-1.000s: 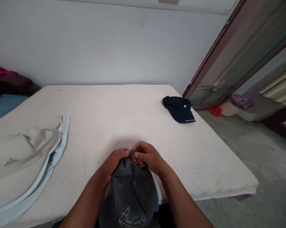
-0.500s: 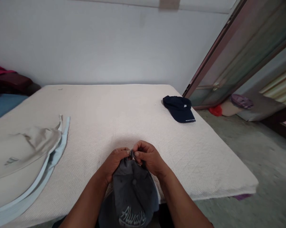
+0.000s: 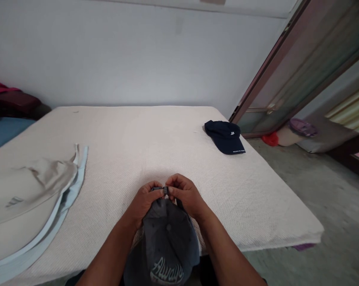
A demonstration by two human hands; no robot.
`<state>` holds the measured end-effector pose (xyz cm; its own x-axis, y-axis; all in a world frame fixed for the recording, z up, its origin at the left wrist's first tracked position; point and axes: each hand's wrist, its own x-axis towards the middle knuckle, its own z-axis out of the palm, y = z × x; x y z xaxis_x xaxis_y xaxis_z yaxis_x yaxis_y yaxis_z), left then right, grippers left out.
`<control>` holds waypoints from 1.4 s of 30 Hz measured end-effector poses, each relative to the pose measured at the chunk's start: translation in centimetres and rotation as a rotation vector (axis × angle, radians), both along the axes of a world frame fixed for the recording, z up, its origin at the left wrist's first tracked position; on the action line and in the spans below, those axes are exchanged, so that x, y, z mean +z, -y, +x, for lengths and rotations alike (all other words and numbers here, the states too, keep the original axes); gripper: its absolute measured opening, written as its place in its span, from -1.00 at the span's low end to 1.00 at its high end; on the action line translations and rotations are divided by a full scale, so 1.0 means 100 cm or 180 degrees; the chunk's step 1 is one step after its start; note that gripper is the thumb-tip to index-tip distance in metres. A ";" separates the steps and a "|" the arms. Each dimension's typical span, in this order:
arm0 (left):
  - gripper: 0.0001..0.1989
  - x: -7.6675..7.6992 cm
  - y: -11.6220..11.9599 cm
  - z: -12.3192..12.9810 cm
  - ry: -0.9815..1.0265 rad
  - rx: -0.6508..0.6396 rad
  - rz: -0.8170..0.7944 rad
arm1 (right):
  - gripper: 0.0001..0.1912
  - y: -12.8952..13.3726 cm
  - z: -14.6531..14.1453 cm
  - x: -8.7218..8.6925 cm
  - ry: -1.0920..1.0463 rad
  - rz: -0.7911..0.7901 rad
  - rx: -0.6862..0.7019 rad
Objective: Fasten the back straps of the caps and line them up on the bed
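Observation:
A dark grey baseball cap [image 3: 169,242] with "Always" lettering hangs at the table's near edge, its crown toward me and its back strap at the top. My left hand [image 3: 146,200] is closed on the strap's left part, thumb on top. Fingers of my right hand [image 3: 187,194] pinch the same strap from the right. Between the two thumbs shows a small dark buckle or strap loop [image 3: 166,190]; its details are too small to tell.
On the white-covered table [image 3: 122,135], a navy cap [image 3: 225,137] lies at the far right. Stacked beige and pale blue caps [image 3: 33,194] lie at the left. A wall [image 3: 138,55] stands behind, and a sliding door frame [image 3: 265,63] is at the right.
The strap piece between my fingers has turned, and more of its small dark loop shows. Both hands stay in nearly the same place; the other caps have not moved.

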<state>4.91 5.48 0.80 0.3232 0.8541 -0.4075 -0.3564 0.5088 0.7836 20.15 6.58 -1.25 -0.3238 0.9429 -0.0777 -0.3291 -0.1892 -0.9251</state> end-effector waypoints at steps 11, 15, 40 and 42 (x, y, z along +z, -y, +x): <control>-0.89 -0.006 -0.001 -0.007 -0.0636 0.0175 -0.0061 | -0.82 0.001 0.002 0.013 0.0536 0.0354 0.0438; -0.92 -0.003 -0.001 -0.006 -0.0489 0.0145 -0.0095 | -0.91 -0.001 0.002 0.009 0.0586 0.0329 0.0410; -0.89 0.001 0.000 0.000 -0.0093 -0.0147 -0.0159 | -0.90 -0.003 0.006 0.026 -0.0823 0.0069 -0.0685; -0.90 0.002 0.002 -0.001 -0.0142 -0.0160 0.0038 | -0.88 -0.004 0.008 0.027 -0.0786 0.0025 -0.0771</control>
